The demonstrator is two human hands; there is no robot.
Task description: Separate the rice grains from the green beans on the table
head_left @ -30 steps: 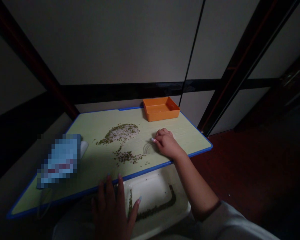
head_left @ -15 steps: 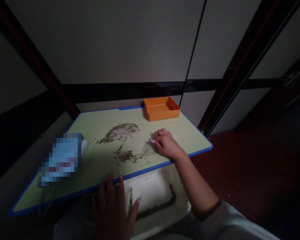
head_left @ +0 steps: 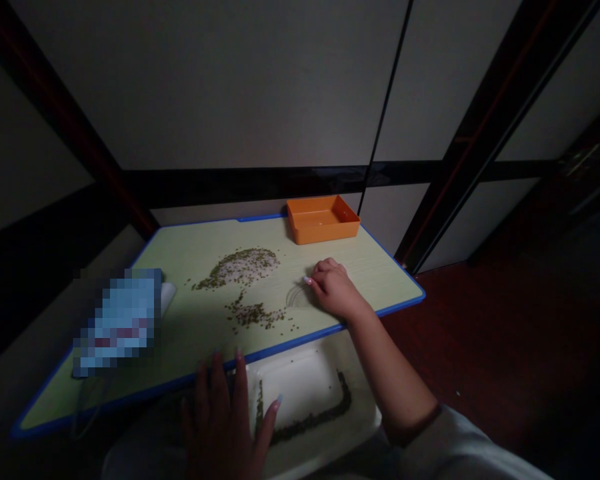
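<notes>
My right hand [head_left: 333, 288] rests on the pale yellow tabletop [head_left: 380, 280] with its fingers curled in. Whatever those fingers hold, if anything, is hidden. Beside the thumb, faint curved lines [head_left: 297, 294] show on the surface; I cannot tell whether they belong to a clear object. To the left lies a pile of small green beans mixed with white grains [head_left: 245, 267]. Closer to the front edge is a smaller scatter of mostly green beans [head_left: 255, 313]. My left hand [head_left: 225, 407] is open, fingers spread, at the table's blue front edge.
An orange open box [head_left: 325, 233] stands at the back right of the table. Below the front edge sits a white tub [head_left: 365, 413] with green beans along its inner sides. A blurred-out blue thing [head_left: 123, 323] lies on the left. A panelled wall [head_left: 260, 87] rises behind.
Both hands keep almost the same place and pose. The piles and the orange box look unchanged; the view has shifted very slightly.
</notes>
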